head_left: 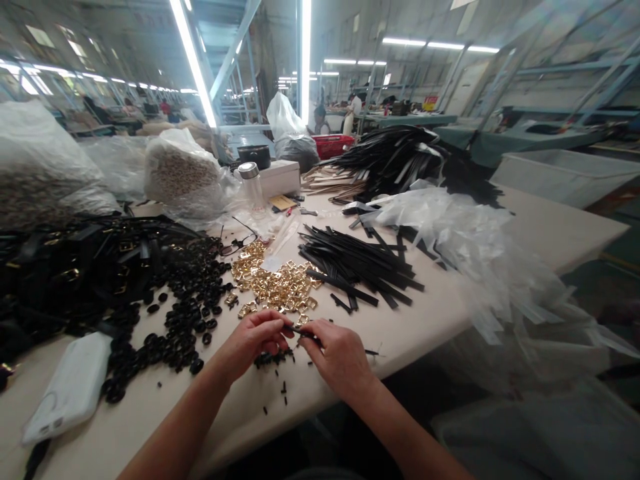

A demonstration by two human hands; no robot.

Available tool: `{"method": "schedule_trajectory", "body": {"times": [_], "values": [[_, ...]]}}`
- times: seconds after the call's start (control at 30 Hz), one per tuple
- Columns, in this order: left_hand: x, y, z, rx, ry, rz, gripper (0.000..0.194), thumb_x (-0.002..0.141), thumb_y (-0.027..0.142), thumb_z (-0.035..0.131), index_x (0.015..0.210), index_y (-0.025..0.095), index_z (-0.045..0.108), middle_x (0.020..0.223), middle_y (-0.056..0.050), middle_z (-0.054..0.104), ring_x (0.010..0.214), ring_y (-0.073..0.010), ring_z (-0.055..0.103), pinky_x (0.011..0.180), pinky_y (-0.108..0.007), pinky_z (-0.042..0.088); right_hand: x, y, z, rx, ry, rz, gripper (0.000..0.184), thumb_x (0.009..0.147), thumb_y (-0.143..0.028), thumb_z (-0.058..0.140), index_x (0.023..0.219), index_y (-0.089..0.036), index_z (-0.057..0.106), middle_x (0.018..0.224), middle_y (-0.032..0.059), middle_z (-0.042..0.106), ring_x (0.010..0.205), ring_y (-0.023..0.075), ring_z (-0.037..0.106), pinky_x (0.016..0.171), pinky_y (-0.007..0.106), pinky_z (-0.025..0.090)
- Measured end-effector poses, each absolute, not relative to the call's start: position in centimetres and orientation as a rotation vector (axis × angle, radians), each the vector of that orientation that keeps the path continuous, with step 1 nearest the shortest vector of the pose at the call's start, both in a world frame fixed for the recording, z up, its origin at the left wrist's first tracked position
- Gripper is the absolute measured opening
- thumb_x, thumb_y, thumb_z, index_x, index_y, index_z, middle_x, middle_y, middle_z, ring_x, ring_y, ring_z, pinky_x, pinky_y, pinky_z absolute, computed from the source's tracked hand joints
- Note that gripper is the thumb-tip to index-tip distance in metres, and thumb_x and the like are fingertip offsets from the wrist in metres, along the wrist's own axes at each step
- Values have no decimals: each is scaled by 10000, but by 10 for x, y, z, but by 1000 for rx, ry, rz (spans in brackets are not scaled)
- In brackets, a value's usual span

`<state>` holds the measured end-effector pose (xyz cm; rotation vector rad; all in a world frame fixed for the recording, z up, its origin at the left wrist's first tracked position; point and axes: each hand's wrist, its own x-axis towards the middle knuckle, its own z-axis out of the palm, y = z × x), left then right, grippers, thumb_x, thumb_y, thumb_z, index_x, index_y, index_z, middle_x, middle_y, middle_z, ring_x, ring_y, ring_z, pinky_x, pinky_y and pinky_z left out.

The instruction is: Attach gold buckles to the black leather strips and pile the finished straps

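Observation:
Close to the table's front edge, my left hand and my right hand meet, both closed on one narrow black strap. Fingers cover most of the strap, so its ends are hidden. Just beyond the hands lies a heap of gold buckles. Below and between them, small black pieces are scattered on the tabletop. A stack of flat black straps spreads out behind my right hand. Left of my left hand is a spread of round black rings or rolled loops.
A white power bank with a cable lies front left, near a dark mound of buckled straps. Behind stand filled plastic bags, a glass bottle and eyeglasses. Clear plastic sheeting hangs over the right edge.

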<state>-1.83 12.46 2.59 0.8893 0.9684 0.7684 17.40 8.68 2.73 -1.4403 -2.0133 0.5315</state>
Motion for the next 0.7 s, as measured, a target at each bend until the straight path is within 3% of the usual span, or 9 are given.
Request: {"method": "schedule_trajectory", "body": {"times": [0.13,0.37,0.57,0.7], "values": [[-19,124,27,918,959,792,262,669,330,803,783,137,667,655,-25,697,611,-103,633,555,-161,464,177,91,25,-1368,-1895,721,158,871,-312,644,1002,-239,693,938,8,723,871,175,658,786,259,455],[-18,123,27,972,963,786,213,675,287,782,773,140,664,672,-32,714,612,-107,630,579,-178,464,180,98,22,-1245,-1720,993,151,819,-263,699,964,-229,722,896,-6,732,824,159,662,762,243,478],[-18,124,25,999,951,791,193,669,262,773,767,138,662,663,-25,701,621,-117,631,583,-192,469,180,96,21,-1335,-1810,838,82,802,-248,718,883,-235,732,829,-9,729,781,161,655,719,240,450],[-16,123,23,1116,943,797,246,726,289,738,920,153,672,744,-33,708,661,-140,642,603,-230,494,179,96,20,-1357,-1903,683,64,850,-269,674,822,-227,713,792,-5,713,752,152,643,686,233,416]]}}
